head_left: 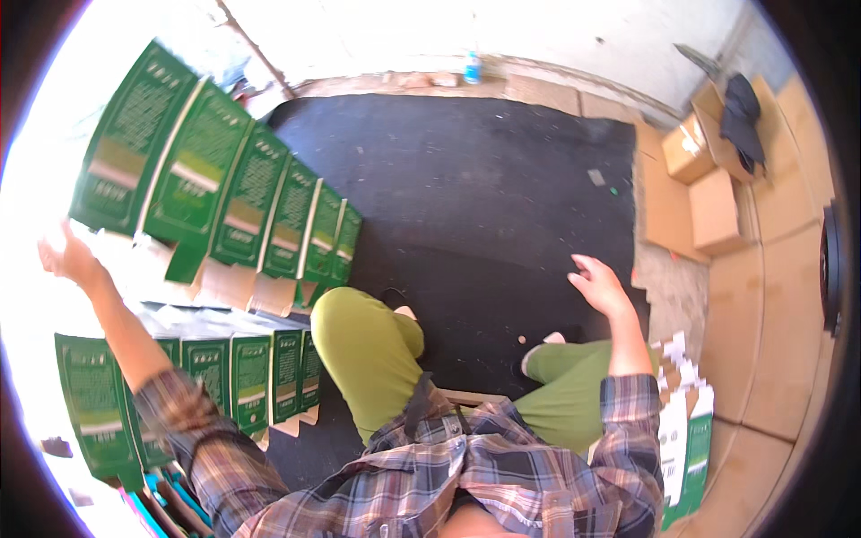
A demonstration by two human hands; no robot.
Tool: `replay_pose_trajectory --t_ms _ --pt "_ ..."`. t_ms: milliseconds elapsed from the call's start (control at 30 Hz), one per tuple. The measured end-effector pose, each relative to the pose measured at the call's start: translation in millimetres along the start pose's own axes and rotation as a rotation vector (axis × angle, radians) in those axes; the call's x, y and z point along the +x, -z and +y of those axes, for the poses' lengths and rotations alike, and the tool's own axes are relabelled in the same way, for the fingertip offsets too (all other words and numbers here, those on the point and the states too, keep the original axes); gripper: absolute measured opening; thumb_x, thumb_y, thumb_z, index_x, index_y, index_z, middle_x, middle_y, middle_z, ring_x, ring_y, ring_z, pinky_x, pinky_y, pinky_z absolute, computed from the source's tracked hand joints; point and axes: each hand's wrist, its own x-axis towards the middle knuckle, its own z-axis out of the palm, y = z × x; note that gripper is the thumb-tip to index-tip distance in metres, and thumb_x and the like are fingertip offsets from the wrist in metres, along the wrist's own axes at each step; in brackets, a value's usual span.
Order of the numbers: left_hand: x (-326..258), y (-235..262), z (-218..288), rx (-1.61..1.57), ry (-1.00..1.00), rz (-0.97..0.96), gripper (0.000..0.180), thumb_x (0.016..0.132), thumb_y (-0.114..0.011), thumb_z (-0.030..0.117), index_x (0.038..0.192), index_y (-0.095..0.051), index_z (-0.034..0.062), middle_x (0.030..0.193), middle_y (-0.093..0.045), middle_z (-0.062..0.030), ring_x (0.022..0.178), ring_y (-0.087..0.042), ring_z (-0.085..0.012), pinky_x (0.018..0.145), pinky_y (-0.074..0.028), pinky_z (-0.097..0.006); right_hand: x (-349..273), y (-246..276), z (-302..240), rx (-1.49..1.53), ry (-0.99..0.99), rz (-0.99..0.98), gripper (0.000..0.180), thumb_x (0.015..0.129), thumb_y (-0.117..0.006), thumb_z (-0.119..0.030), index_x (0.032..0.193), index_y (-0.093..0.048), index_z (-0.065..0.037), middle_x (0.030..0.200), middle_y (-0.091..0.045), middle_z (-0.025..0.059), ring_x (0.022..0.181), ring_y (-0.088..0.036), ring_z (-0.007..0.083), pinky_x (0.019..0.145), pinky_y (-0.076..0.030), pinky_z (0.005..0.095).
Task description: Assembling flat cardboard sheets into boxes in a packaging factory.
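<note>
My left hand [70, 257] is at the far left, beside the lower corner of an upper row of green cartons [202, 170]. Glare washes out its fingertips; two digits look apart, and nothing shows in them. Those cartons stand side by side, with open flaps [229, 282] along their lower edge. Below my left forearm is a second row of green cartons [206, 372]. My right hand [599, 287] hangs over the black mat [475, 179], fingers loosely stretched, thumb apart, holding nothing.
Brown cardboard boxes [704, 157] line the right side, with a dark cloth [743, 117] draped over one. White and green cartons [689, 448] stand by my right elbow. A blue bottle [473, 68] is near the far wall. My bent knees [363, 345] are between the cartons and the mat.
</note>
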Motion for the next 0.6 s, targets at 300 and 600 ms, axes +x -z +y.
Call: replay_pose_trajectory --t_ms 300,600 --pt "-249.8 168.7 283.7 -0.91 -0.521 -1.06 0.034 0.07 -0.074 0.011 0.103 -0.067 0.01 0.116 -0.056 -0.0089 0.113 -0.05 -0.0305 0.097 -0.037 -0.044 -8.7 11.0 -1.5 0.232 0.155 0.137 0.047 0.085 -0.064 -0.022 0.127 -0.054 -0.004 0.116 -0.062 0.0175 0.101 -0.063 0.0261 0.088 -0.049 0.036" --pt "-366.8 176.6 278.9 -0.914 -0.663 -2.048 0.054 0.078 -0.07 0.019 0.128 -0.053 0.0076 0.114 -0.058 -0.0174 0.101 -0.058 -0.0349 0.089 -0.047 -0.039 -110.9 67.7 95.8 0.701 -0.154 0.658 0.039 0.092 -0.059 -0.026 0.124 -0.056 -0.004 0.108 -0.066 0.0074 0.09 -0.063 0.013 0.074 -0.049 0.0269"
